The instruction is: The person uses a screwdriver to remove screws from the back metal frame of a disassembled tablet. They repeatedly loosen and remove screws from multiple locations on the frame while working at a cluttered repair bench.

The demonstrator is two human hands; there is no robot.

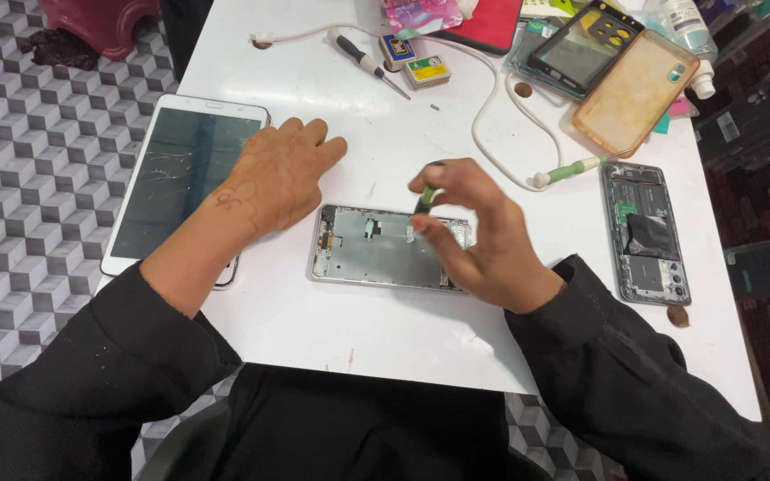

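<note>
While seen from the head camera: a white table (385, 321) above a grey cube-patterned floor (28, 178), dark shelves along the right edge. Cluttered far end of the table: a screwdriver (363, 61), a white cable (492, 98), a small box (427, 70), an orange phone case (636, 89), a black phone case (585, 44), a clear bottle (688, 31) cut off by the top edge. At the right, an opened phone (648, 233) with its insides bare, a coin-like brown disc (677, 315) just below it. At the left, a white tablet (184, 178) with a cracked screen, overhanging the table edge, its lower corner hidden under the forearm.

Hard to make out: the exact kind of small dark tool (426, 198) pinched in the right hand (479, 236); only a dark tip with a green band showing between thumb and fingers. Right end of the phone frame (376, 247) hidden behind that hand.

Phone frame: silver, rectangular, lying flat near the middle of the table, long side left to right, inner face up, small cut-outs and parts inside. Left hand (278, 174) flat on the table, fingers together, holding nothing, just beside the frame's upper left corner and partly over the tablet. Right hand closed narrowly around the tool, tip down over the frame.
</note>
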